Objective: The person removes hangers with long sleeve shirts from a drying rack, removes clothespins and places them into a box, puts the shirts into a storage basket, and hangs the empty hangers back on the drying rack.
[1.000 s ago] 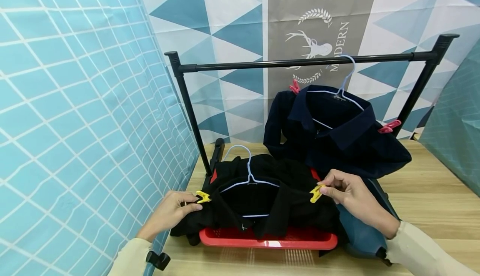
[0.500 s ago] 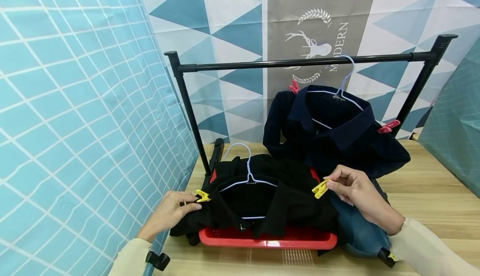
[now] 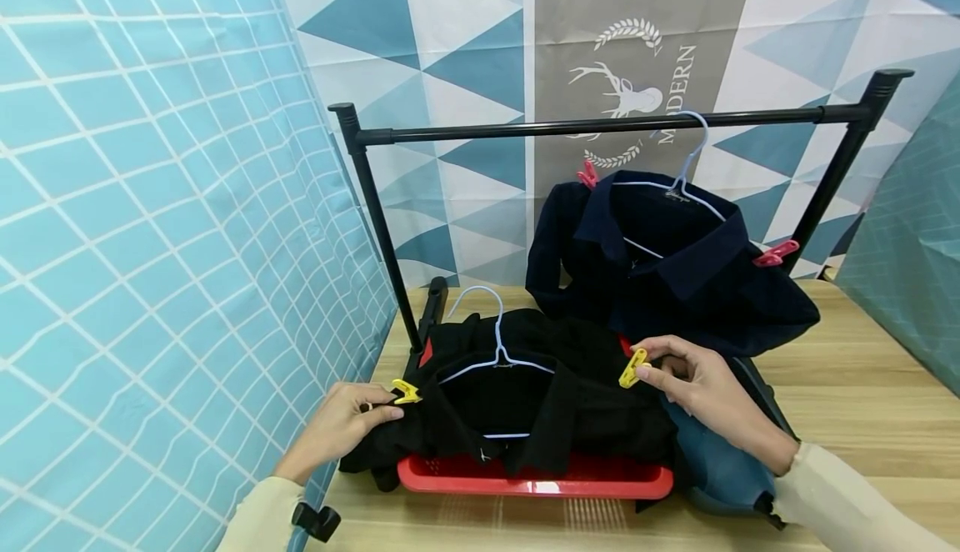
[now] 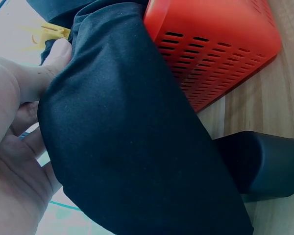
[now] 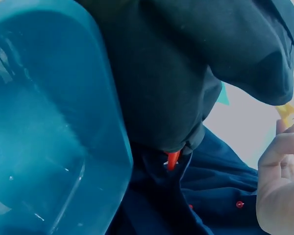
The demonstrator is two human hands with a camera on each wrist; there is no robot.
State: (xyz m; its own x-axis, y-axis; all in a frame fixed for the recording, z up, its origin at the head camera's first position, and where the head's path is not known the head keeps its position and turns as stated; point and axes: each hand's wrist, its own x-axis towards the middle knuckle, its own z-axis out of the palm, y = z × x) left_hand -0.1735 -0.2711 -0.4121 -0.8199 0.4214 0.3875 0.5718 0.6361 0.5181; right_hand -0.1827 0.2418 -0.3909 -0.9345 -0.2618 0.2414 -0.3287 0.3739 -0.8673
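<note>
A black collared shirt [image 3: 517, 419] lies over a red basket [image 3: 540, 487], with a pale purple hanger [image 3: 498, 335] inside its collar. At its left shoulder, my left hand [image 3: 345, 423] pinches the fabric beside a yellow clothespin [image 3: 407, 392]; in the left wrist view the thumb presses the dark cloth, and some fingers are behind it. My right hand [image 3: 693, 385] pinches another yellow clothespin [image 3: 634, 368] between thumb and index finger, over the shirt's right shoulder. Whether that clothespin grips the cloth, I cannot tell.
Behind stands a black garment rack [image 3: 525, 128]. A navy shirt [image 3: 675, 285] hangs from it on a hanger [image 3: 693, 139], with pink clothespins [image 3: 777, 253] at its shoulders. A blue basin [image 3: 723, 460] sits to the right of the basket on the wooden table [image 3: 885, 402].
My right hand moved slightly right and up with its clothespin, then came back left, turning the clothespin more upright. The left hand stays in place.
</note>
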